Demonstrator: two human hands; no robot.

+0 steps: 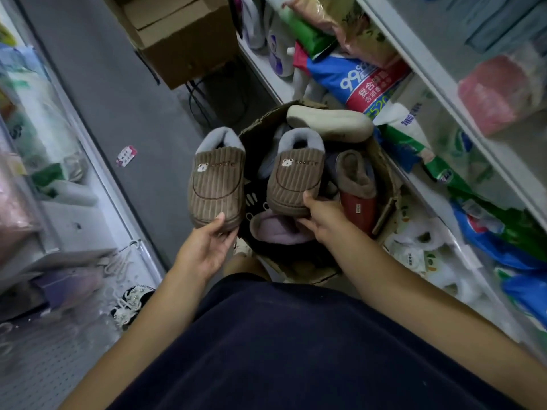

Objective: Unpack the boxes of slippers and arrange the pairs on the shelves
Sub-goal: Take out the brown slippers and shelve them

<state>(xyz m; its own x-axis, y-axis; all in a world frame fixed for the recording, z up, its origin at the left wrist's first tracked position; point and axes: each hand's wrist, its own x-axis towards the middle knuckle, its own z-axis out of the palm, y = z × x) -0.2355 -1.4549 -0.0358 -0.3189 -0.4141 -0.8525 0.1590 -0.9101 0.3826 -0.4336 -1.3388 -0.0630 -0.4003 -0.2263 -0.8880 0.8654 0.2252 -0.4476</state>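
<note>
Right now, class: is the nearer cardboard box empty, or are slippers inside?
Not empty: the cardboard box holds a red slipper, a purple slipper, and a beige slipper sole-up on top.

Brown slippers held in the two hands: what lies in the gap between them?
Head view: between the left brown slipper and the right brown slipper shows the cardboard box, with a black white-marked slipper inside.

Pink tag [126, 155] lies on floor [133, 84] left of the fingers [219, 220], black cables [196, 96] beyond them, blue bag [334, 74] and pink pack [497, 93] upper right.
</note>
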